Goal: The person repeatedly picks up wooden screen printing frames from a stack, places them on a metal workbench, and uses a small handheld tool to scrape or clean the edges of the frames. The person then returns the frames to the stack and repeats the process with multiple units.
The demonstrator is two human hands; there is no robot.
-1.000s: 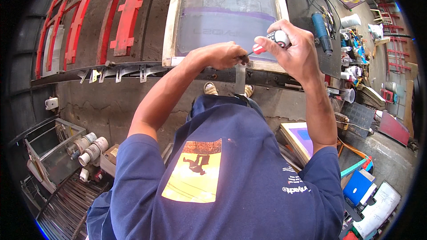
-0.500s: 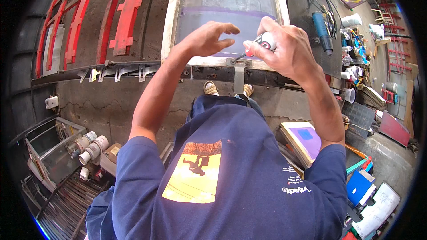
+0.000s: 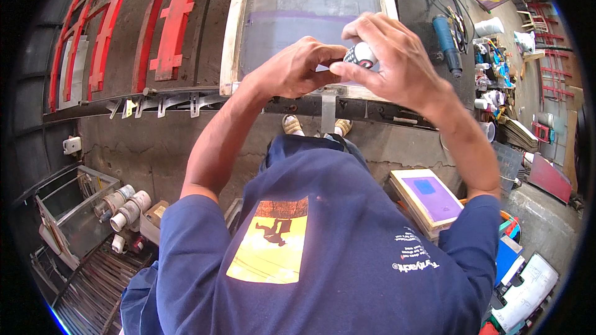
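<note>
My right hand (image 3: 397, 65) is wrapped around a small white bottle (image 3: 362, 56) with black and red print, its rounded end showing past the fingers. Up against the other end of the bottle is my left hand (image 3: 298, 65), its fingers and thumb curled closed. What lies between the left fingertips is hidden. Both hands are over the near edge of a wood-framed printing screen (image 3: 231, 43) with purple on its mesh. A metal clamp (image 3: 329, 108) holds the middle of that edge, partly covered by my hands.
Red slatted racks (image 3: 171, 37) stand at the left. A blue heat gun (image 3: 445, 43) with a black cord lies right of the screen. Behind me are a smaller purple-meshed frame (image 3: 431, 195), several white containers (image 3: 131, 208) and a metal-framed box (image 3: 74, 192).
My left hand has moved right and closed against the end of the bottle. My right hand has shifted slightly left with the bottle, and the red part seen earlier is now covered.
</note>
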